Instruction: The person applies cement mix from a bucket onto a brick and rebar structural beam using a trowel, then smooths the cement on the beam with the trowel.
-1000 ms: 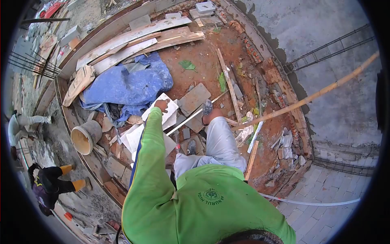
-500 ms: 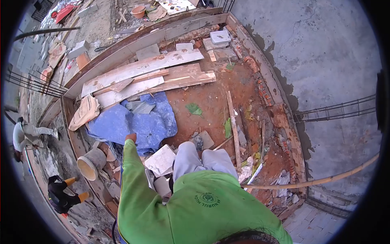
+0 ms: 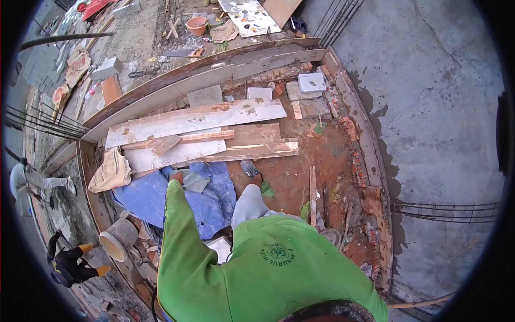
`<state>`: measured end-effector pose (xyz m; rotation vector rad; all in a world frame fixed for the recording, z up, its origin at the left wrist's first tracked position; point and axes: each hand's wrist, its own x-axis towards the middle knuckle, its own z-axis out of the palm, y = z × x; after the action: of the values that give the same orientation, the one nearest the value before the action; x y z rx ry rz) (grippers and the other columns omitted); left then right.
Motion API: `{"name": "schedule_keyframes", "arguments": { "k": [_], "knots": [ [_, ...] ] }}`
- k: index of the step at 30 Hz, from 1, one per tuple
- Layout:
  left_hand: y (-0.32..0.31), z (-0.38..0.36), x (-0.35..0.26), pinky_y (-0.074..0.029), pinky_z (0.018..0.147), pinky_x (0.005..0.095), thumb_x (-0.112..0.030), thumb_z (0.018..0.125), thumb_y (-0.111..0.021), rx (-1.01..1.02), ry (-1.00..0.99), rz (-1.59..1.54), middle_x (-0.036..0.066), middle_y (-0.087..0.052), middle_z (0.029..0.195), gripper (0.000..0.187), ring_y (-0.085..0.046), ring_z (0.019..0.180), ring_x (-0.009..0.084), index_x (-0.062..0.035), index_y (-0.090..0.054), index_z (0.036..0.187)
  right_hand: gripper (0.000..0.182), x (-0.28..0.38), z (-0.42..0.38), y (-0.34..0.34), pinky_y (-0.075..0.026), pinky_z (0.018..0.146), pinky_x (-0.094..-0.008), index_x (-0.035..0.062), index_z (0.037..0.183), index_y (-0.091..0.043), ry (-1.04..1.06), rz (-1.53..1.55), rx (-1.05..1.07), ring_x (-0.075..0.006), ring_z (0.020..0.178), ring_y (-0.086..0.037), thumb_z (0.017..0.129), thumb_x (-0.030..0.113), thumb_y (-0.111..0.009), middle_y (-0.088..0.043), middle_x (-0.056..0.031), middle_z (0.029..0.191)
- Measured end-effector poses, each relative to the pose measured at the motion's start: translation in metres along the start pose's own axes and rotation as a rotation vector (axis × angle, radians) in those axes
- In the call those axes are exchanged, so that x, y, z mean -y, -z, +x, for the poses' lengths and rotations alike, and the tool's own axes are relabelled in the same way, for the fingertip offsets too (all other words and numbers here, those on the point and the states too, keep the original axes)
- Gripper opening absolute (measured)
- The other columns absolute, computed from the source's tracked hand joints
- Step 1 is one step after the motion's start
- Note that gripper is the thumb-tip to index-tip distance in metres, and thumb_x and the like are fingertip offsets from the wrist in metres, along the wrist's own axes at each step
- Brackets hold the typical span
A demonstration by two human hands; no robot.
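My left hand [image 3: 176, 176] reaches forward at the end of a green sleeve. In the view it overlaps the crumpled blue tarp [image 3: 214, 193], beside a grey sheet [image 3: 196, 182] lying on that tarp. Its fingers are too small to make out, and whether it touches the tarp cannot be told. To its left lies a brown paper sack [image 3: 112, 170]. Beyond it are long wooden boards [image 3: 198, 122], stacked loosely. My right hand is out of sight, hidden by my body.
A dirty bucket [image 3: 118, 236] lies tilted at left. My shoe [image 3: 249, 168] is on the reddish soil. A low board wall [image 3: 177, 92] encloses the pit, and steel rebar [image 3: 445, 210] sticks out at right. Two people [image 3: 78, 262] work at left.
I have stepped forward, bringing one foot beside the tarp. My left hand is now over the tarp's upper part near the grey sheet. The pale slabs below are mostly covered by my body.
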<state>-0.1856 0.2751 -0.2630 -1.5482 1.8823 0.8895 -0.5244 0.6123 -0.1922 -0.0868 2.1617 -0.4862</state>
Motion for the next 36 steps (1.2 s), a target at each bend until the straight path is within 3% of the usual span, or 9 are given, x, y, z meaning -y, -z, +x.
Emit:
{"name": "schedule_keyframes", "arguments": {
  "k": [1,5,11,19,25,30,31,33,36],
  "knots": [
    [0.015,0.027,-0.020,-0.052,0.085,0.0447,-0.022,0.095,-0.044,-0.186,-0.224,0.417,0.021,-0.067,0.104,0.031,-0.065,0.098,0.0376,-0.0043,-0.057,0.118,0.067,0.019,0.025,0.008,-0.043,0.093,-0.0386,-0.0060,0.112,-0.062,0.000,0.002,-0.018,-0.0356,0.111,-0.058,0.080,0.053,-0.054,-0.062,-0.0255,0.117],
    [0.129,0.036,-0.133,-0.049,0.069,0.0577,-0.047,0.089,-0.050,0.080,0.191,-0.618,0.018,-0.057,0.118,0.055,-0.063,0.085,0.0379,-0.0133,-0.047,0.132,0.067,0.086,0.085,0.048,-0.043,0.093,-0.0386,-0.0059,0.112,-0.062,0.044,0.017,-0.079,-0.0355,0.111,-0.058,0.080,0.052,-0.054,-0.062,-0.0254,0.116],
    [0.271,0.027,-0.279,-0.048,0.073,0.0550,-0.057,0.087,-0.051,0.065,0.122,-0.884,0.015,-0.056,0.124,0.066,-0.064,0.085,0.0347,-0.0158,-0.042,0.138,0.066,0.268,0.158,0.139,-0.044,0.092,-0.0386,-0.0057,0.112,-0.062,0.218,0.212,-0.213,-0.0354,0.110,-0.059,0.080,0.052,-0.055,-0.062,-0.0252,0.116],
    [0.336,0.088,-0.205,-0.041,0.088,0.0582,-0.063,0.087,-0.046,-0.053,0.205,-1.164,0.015,-0.047,0.138,0.074,-0.058,0.105,0.0379,-0.0216,-0.031,0.146,0.060,0.415,0.310,0.157,-0.045,0.090,-0.0374,-0.0040,0.115,-0.061,0.312,0.052,-0.234,-0.0337,0.103,-0.062,0.081,0.046,-0.059,-0.065,-0.0239,0.110],
    [0.229,0.104,-0.104,-0.030,0.094,0.0660,-0.074,0.080,-0.044,-0.016,0.601,-1.424,0.021,-0.033,0.147,0.089,-0.043,0.120,0.0471,-0.0201,-0.022,0.148,0.044,0.245,0.343,0.283,-0.045,0.083,-0.0340,0.0015,0.105,-0.062,0.148,-0.459,-0.313,-0.0255,0.096,-0.059,0.084,0.039,-0.056,-0.062,-0.0145,0.102],
    [0.214,0.101,-0.223,-0.030,0.091,0.0699,-0.077,0.076,-0.048,0.219,0.689,-1.322,0.020,-0.024,0.151,0.090,-0.042,0.119,0.0510,-0.0394,-0.011,0.149,0.031,0.188,0.353,0.423,-0.045,0.078,-0.0312,0.0060,0.096,-0.062,-0.029,-0.969,-0.471,-0.0186,0.090,-0.057,0.086,0.034,-0.053,-0.060,-0.0066,0.094],
    [0.213,0.124,-0.253,-0.029,0.092,0.0709,-0.075,0.077,-0.048,0.274,0.661,-1.294,0.021,-0.018,0.153,0.090,-0.038,0.123,0.0539,-0.0425,-0.004,0.149,0.029,0.199,0.364,0.429,-0.045,0.076,-0.0306,0.0069,0.095,-0.062,0.058,-0.936,-0.575,-0.0172,0.089,-0.057,0.087,0.033,-0.053,-0.060,-0.0051,0.093],
    [0.182,0.203,-0.308,-0.030,0.093,0.0702,-0.068,0.084,-0.045,0.284,0.410,-1.260,0.017,-0.015,0.156,0.084,-0.032,0.130,0.0517,-0.0405,-0.001,0.150,0.028,0.273,0.412,0.440,-0.045,0.070,-0.0339,0.0016,0.089,-0.059,-0.116,0.867,-0.564,-0.0183,0.080,-0.054,0.089,0.028,-0.051,-0.059,-0.0073,0.087],
    [0.248,0.271,-0.474,-0.044,0.085,0.0497,-0.058,0.089,-0.049,0.437,0.313,-0.996,0.011,-0.035,0.150,0.083,-0.049,0.117,0.0362,-0.0240,-0.007,0.152,0.029,0.322,0.442,0.461,-0.044,0.077,-0.0355,0.0017,0.097,-0.062,-0.077,0.519,-0.389,-0.0239,0.085,-0.055,0.094,0.027,-0.047,-0.060,-0.0128,0.091]
  ]
}}
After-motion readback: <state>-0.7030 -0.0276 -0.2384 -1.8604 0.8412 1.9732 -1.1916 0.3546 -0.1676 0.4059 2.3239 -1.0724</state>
